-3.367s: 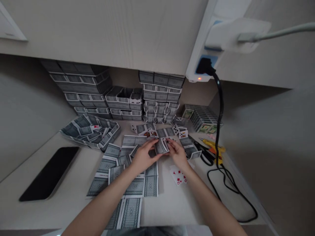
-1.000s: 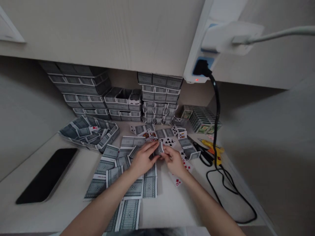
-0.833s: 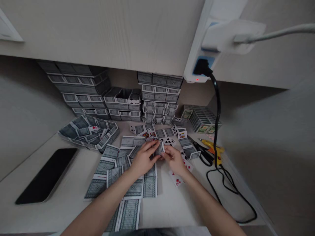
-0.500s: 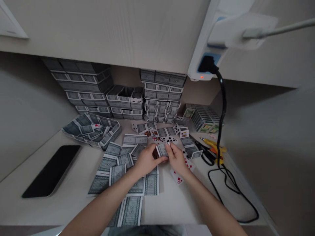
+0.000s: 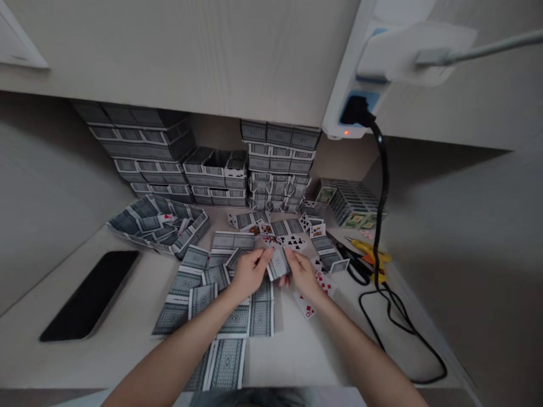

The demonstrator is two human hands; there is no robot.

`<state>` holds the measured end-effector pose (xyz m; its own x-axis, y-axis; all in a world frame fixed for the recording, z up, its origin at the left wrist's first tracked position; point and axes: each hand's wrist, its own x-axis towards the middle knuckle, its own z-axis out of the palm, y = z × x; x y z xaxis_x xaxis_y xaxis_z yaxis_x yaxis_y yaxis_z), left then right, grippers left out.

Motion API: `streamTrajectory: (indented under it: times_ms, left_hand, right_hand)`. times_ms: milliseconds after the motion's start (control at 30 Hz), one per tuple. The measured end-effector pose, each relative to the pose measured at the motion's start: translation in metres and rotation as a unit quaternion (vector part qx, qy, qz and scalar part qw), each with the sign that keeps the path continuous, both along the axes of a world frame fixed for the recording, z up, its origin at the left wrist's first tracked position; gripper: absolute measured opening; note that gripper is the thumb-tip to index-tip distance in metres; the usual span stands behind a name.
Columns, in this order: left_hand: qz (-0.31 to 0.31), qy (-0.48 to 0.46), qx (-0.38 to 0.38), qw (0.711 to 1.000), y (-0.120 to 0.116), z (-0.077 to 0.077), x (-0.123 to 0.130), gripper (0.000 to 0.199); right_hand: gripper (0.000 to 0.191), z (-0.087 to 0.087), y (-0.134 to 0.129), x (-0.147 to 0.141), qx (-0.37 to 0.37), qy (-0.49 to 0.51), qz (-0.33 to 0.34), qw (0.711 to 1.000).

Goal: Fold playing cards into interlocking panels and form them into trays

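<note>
Nearest, at front edge of the desk point(image 5: 292, 367), two cards point(image 5: 227, 362) lie back up, side by side. Beyond is a bigger spread of cards point(image 5: 261, 316), partly under L forearm point(image 5: 186, 345); better to hold this arm a bit high, b/c loose cards may slip. On the other side, diamond cards point(image 5: 307, 308) lie face up, close to R hand point(image 5: 303, 274).

The grey-backed card point(image 5: 278, 265) is btwn both hands, over the desk, back up. One card or a few tog., I can't tell. L hand point(image 5: 249, 272) pinches its left edge w/ thumb & index; R thumb presses its right side, the other R fingers mostly hidden below. Both grips look nearly closed. For good work, I'd advise equal pressure L & R, edges in line first, thumbs slow: thin card prob. creases easily.

Just past the hands, clubs cards point(image 5: 292, 242) lie face up. To their right are black scissors point(image 5: 360, 272) & yellow tool point(image 5: 373, 251); pls mind them. Far back stand card-built stacks point(image 5: 282, 150), prob. fragile.
</note>
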<state>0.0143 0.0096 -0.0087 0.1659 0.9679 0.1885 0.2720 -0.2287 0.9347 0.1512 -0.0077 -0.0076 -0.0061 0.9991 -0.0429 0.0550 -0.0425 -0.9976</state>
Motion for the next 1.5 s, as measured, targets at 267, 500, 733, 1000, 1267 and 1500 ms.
streamTrajectory:
  times_ms: [267, 500, 733, 1000, 1267, 1500]
  left_hand:
    - [0.151, -0.163, -0.084, 0.972, 0.02, 0.002, -0.01, 0.042]
    - [0.065, -0.122, -0.077, 0.987, 0.015, 0.009, -0.011, 0.036]
    - [0.058, -0.104, -0.068, 0.991, 0.01, 0.028, -0.015, 0.032]
    - [0.104, 0.026, 0.004, 0.994, 0.022, 0.033, -0.038, 0.037]
    - [0.025, 0.381, 0.004, 0.924, 0.029, 0.029, -0.063, 0.048]
    - [-0.224, 0.489, -0.056, 0.841, 0.014, 0.044, -0.078, 0.113]
  right_hand:
    - [0.042, -0.005, -0.001, 0.002, -0.15, -0.069, 0.122, 0.979]
    - [0.018, -0.014, -0.005, -0.011, -0.116, -0.077, 0.147, 0.979]
    - [0.015, -0.016, -0.002, -0.008, -0.121, -0.119, 0.102, 0.98]
    - [0.02, -0.01, 0.011, 0.021, 0.018, -0.304, -0.034, 0.952]
    - [0.015, -0.008, 0.017, 0.034, 0.084, -0.411, -0.103, 0.902]
    - [0.014, -0.001, 0.01, 0.026, 0.212, -0.361, -0.105, 0.902]
